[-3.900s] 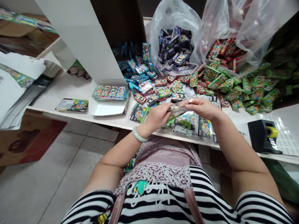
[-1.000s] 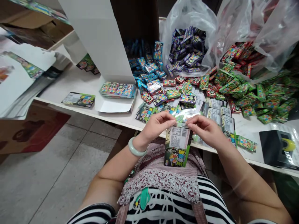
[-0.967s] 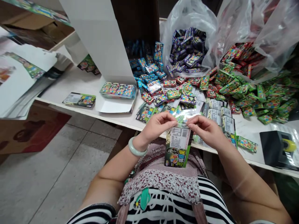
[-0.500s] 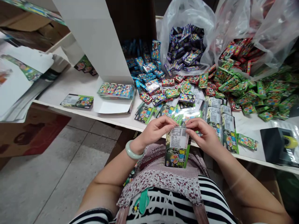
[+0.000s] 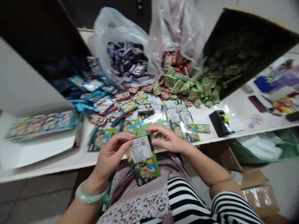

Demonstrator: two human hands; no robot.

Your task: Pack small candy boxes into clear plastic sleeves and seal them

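left hand [image 5: 112, 157] pinching packet [image 5: 143, 160] upright; right hand [image 5: 169, 140] fingers spread

The packet [image 5: 143, 160] looks like glossy plastic film with a matt paper label. Thin, shiny plastic bags [image 5: 112, 31]. The table [image 5: 235, 102] is smooth.

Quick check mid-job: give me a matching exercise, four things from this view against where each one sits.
Things:
1. packet with barcode label
2. black tape dispenser
3. purple packets
4. jade bangle

Places:
A. inside a clear plastic bag
B. on the left wrist
C. held over the lap in the left hand
D. on the white table, right of the packets

Pairs: 1-C, 2-D, 3-A, 4-B
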